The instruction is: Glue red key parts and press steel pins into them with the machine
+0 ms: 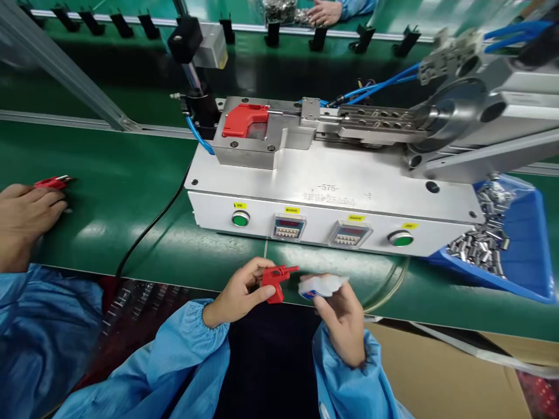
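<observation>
You hold a small red L-shaped plastic part point(276, 280) in your left hand point(239, 294) and a blurred white-and-blue object point(321, 285) in your right hand point(343, 320), both just above the near edge of the green bench point(109, 198).

The red part looks light, stiff and smooth, so it likely slips easily; its thicker body seems the safest place to pinch, leaving the thin prong free. Your left hand is closed on that body, thumb against fingers. Your right hand is clenched around the white-and-blue object, too blurred for you to identify. 1 similar red part point(244, 119) sits in the fixture of the grey metal machine point(332, 192) behind. A blue tray of small metal sleeves point(524, 250) lies right.
</observation>
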`<state>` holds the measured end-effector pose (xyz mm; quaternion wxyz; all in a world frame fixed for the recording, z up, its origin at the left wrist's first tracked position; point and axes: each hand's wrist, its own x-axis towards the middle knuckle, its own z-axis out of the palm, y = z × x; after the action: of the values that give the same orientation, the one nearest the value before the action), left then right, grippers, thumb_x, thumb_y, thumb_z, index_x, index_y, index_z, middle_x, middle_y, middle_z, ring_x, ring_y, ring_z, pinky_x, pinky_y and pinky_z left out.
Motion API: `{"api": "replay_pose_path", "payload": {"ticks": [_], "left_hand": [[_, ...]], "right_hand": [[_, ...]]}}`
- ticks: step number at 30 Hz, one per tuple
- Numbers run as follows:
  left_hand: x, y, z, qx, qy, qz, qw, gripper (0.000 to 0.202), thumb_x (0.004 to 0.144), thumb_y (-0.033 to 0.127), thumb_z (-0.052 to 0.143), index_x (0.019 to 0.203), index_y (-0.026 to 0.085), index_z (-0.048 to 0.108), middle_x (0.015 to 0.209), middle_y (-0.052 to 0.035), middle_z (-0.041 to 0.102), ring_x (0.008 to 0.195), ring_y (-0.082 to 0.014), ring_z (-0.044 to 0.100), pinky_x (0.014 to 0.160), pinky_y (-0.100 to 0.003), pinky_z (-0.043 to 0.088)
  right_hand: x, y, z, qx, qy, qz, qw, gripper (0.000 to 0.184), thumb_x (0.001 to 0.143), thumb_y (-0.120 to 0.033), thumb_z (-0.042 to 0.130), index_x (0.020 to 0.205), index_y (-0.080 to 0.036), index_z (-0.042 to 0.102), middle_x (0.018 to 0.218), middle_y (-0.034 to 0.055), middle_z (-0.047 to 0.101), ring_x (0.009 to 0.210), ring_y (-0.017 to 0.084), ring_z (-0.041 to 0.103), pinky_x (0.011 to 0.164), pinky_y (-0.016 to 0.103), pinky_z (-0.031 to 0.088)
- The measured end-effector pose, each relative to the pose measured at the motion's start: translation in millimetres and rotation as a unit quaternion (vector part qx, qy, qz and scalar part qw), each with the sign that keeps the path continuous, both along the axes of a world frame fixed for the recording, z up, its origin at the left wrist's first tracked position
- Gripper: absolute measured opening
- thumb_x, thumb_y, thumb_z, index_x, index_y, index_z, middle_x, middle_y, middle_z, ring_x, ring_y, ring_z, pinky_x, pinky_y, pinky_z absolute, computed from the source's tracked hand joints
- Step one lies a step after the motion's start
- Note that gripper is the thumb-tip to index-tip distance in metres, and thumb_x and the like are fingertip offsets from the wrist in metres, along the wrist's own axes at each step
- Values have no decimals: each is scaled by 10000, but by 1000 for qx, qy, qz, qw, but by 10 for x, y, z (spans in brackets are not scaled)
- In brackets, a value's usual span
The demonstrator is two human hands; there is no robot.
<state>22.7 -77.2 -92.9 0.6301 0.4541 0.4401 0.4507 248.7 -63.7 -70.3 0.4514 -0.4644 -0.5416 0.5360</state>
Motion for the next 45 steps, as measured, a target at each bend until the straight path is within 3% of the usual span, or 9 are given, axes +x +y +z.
{"api": "replay_pose_path", "payload": {"ticks": [3,7,12,16,23,30,38,45], "left_hand": [[-23,26,25,2,0,2,1000,337,978,501,731,1044,188,627,863,-28,690,708,-139,608,649,-236,488],[-15,56,44,-4,7,-23,1000,395,973,555,713,904,188,584,693,38,537,584,-102,449,561,-223,373],[3,60,47,7,12,-23,1000,418,985,583,676,881,199,546,624,70,464,525,-92,376,524,-229,309],[-3,72,34,23,27,-2,999,462,970,617,672,833,208,507,632,69,447,534,-95,367,525,-237,311],[-6,75,45,29,37,3,999,473,964,618,671,804,212,489,611,76,418,529,-94,346,521,-241,295],[-18,89,67,42,34,-7,999,460,970,594,672,793,214,482,598,82,420,514,-88,345,509,-236,291],[-28,91,77,61,33,-13,997,410,990,537,665,807,216,487,607,81,448,510,-91,368,520,-242,305],[-29,81,73,42,53,-13,998,443,975,587,656,801,217,486,608,78,437,519,-94,363,519,-244,297]], "right_hand": [[43,9,104,-26,92,-33,995,361,999,-566,663,1072,-213,690,789,45,697,685,215,664,638,333,538],[76,60,246,-82,127,-53,987,378,1013,-582,632,1013,-206,665,656,11,608,539,157,543,549,286,432],[54,92,245,-132,134,-98,977,348,909,-519,783,1001,-231,611,627,-38,534,510,124,482,517,246,359],[7,119,188,-126,157,-130,971,371,833,-510,850,941,-220,645,637,-44,500,503,103,412,502,245,334],[-109,155,123,-167,196,-119,959,372,912,-582,736,880,-221,647,655,-37,455,494,117,397,465,269,353],[-209,119,105,-36,72,-170,982,331,943,-538,715,928,-214,647,676,-5,574,511,157,519,506,306,417],[-259,101,38,71,3,-212,975,255,949,-454,736,980,-205,688,687,-7,635,503,168,578,484,304,416],[-255,55,7,71,-43,-223,971,333,942,-525,727,983,-199,673,713,9,641,510,180,591,494,328,469]]}}
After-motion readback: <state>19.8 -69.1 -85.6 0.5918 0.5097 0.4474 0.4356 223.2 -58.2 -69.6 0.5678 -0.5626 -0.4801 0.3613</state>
